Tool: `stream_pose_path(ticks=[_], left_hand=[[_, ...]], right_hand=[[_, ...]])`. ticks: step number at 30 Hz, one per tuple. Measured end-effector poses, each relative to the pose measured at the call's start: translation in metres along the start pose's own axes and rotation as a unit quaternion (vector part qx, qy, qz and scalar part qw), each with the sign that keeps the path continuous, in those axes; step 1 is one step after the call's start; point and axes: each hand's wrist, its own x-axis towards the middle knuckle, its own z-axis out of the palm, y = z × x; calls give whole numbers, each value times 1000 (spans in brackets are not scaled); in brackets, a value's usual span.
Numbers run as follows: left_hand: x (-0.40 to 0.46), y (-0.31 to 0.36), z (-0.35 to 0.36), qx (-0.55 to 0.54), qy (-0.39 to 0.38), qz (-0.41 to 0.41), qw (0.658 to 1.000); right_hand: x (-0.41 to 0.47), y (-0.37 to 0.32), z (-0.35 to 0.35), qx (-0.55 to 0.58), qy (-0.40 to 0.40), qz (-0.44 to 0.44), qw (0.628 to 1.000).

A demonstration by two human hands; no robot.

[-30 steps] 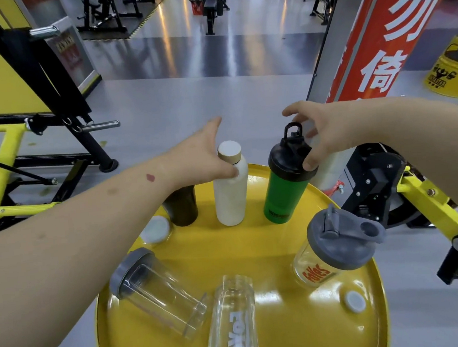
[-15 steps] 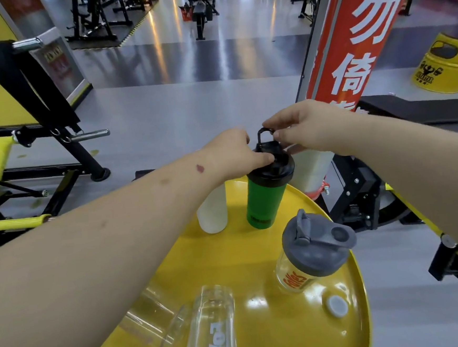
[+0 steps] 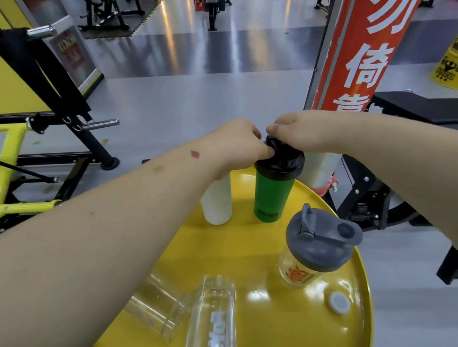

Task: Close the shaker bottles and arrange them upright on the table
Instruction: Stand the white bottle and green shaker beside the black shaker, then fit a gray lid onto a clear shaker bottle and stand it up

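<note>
Two bare forearms, no sleeves in view, left hand (image 3: 236, 142) and right hand (image 3: 298, 132) without gloves, rings or watch, small reddish mark on left forearm (image 3: 195, 153).

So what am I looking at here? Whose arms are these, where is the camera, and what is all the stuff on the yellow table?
No robot here: a person wears a camera on the head, looking down at their own arms. Both hands, left hand and right hand, are on the black lid of an upright green shaker bottle. On the round yellow table there are also a standing white bottle, a clear shaker with a grey lid, two clear bottles lying down, and a small white cap.
</note>
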Motion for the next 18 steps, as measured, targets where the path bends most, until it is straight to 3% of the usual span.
stream_pose_path(ticks=[4, 7, 9, 11, 13, 16, 18], left_hand=[[-19, -13, -36, -52, 12, -11, 999], [-45, -33, -73, -136, 20, -42, 990], [-60, -55, -96, -124, 41, -57, 990], [-71, -88, -116, -80, 65, -85, 991], [-80, -125, -129, -30, 65, -128, 989], [-94, -178, -136, 44, 3, -219, 975], [-103, -204, -132, 88, -47, -272, 957]], right_hand=[[-7, -32, -8, -17, 99, -52, 994], [-14, -71, -9, 10, 180, -145, 973], [-22, -103, -3, 14, 191, -207, 959], [-29, -134, 13, -7, 148, -243, 959], [-33, -161, 36, -36, 54, -255, 965], [-34, -187, 80, -89, -114, -240, 960], [-32, -199, 111, -111, -184, -221, 951]])
